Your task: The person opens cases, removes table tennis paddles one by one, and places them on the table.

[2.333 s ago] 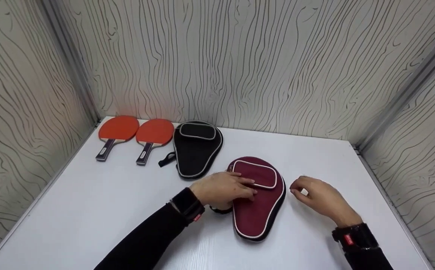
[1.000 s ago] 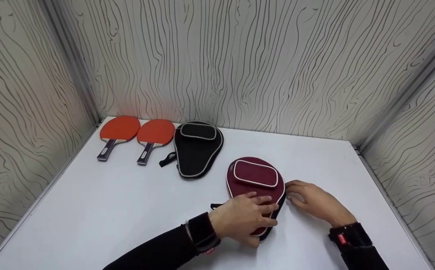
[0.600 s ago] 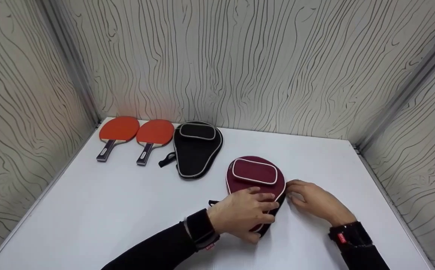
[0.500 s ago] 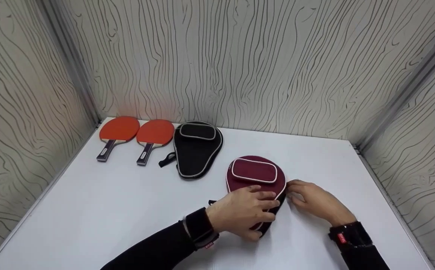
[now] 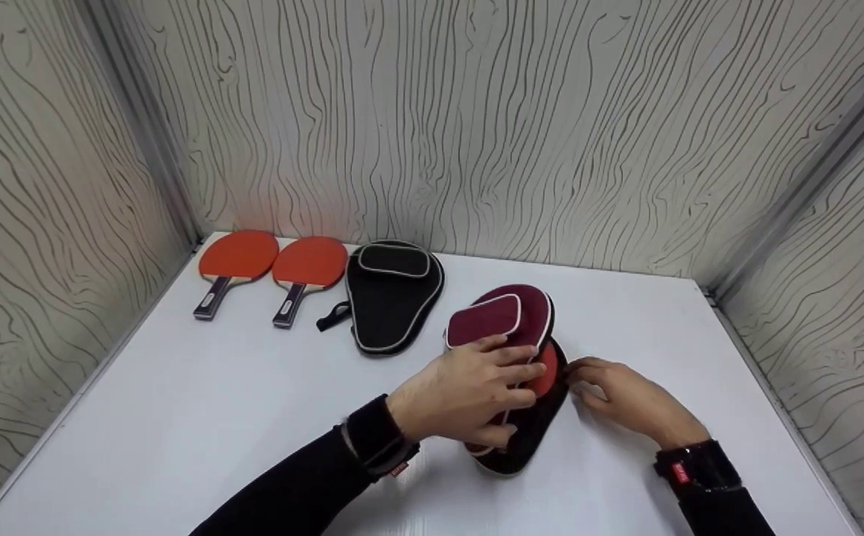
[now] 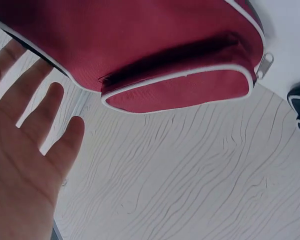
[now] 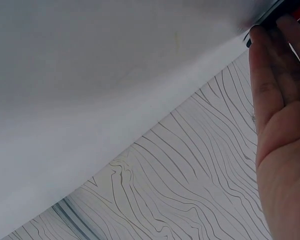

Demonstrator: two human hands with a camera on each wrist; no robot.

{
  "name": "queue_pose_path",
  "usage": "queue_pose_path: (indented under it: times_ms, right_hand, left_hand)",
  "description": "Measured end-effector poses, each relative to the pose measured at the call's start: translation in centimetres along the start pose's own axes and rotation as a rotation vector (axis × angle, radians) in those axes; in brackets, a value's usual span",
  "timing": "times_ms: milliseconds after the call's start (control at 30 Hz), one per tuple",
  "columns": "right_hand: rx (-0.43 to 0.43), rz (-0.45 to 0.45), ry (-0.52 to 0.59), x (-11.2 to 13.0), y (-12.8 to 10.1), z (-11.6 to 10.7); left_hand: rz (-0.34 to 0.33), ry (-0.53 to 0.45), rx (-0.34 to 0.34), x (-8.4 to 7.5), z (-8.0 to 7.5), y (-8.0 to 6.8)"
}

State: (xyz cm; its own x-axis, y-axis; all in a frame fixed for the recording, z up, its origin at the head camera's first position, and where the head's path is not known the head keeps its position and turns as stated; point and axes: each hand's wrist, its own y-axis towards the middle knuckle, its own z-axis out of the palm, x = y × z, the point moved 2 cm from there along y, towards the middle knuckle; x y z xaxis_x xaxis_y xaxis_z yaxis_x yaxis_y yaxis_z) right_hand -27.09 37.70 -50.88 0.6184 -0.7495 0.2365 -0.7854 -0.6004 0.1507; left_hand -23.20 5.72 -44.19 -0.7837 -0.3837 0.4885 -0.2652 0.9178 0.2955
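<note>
A maroon table tennis paddle case [image 5: 532,309] with white piping lies on the white table, its cover lifted and folded to the left. Inside its black lower half [image 5: 525,447], part of a red paddle [image 5: 546,372] shows. My left hand [image 5: 461,391] lies across the raised cover, fingers spread and nearly straight at its edge. In the left wrist view some fingertips go behind that edge, and a metal zipper pull [image 6: 265,66] hangs by the small pocket [image 6: 185,92]. My right hand [image 5: 632,398] pinches the case's right rim between bent fingers and thumb.
Two red table tennis paddles [image 5: 238,254] with dark handles lie at the back left. Beside them is a black paddle case [image 5: 391,309] with a strap loop [image 5: 333,316]. Wood-patterned panels [image 5: 432,126] wall in the table on the back and both sides.
My left hand has moved from the case's lower part up and left, swinging the maroon cover open and baring the red paddle inside. The right hand first reached the rim, then stayed there.
</note>
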Motion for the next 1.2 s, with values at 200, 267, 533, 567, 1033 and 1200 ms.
queue_pose_path:
  times_ms: [200,267,533,567,1033,1200]
  right_hand:
    - [0.019,0.005,0.009,0.0,0.1,0.0]
    - [0.023,0.017,0.014,-0.1,0.1,0.0]
    - [0.033,0.031,0.034,0.0,0.0,-0.1]
    - [0.035,0.031,0.034,0.1,0.0,-0.1]
    - [0.046,0.034,0.008,0.1,0.0,-0.2]
    - [0.051,0.044,0.011,0.0,0.0,-0.1]
  left_hand:
    - [-0.053,-0.031,-0.022,1.6,-0.5,-0.7]
    - [-0.068,-0.040,-0.012,2.1,-0.6,-1.0]
    - [-0.105,0.002,0.031,4.0,-0.8,-2.3]
    - [-0.110,0.009,0.032,4.3,-0.8,-2.5]
    - [-0.236,-0.014,0.061,7.5,-0.2,-6.1]
    - [-0.255,-0.060,0.027,7.8,0.3,-7.6]
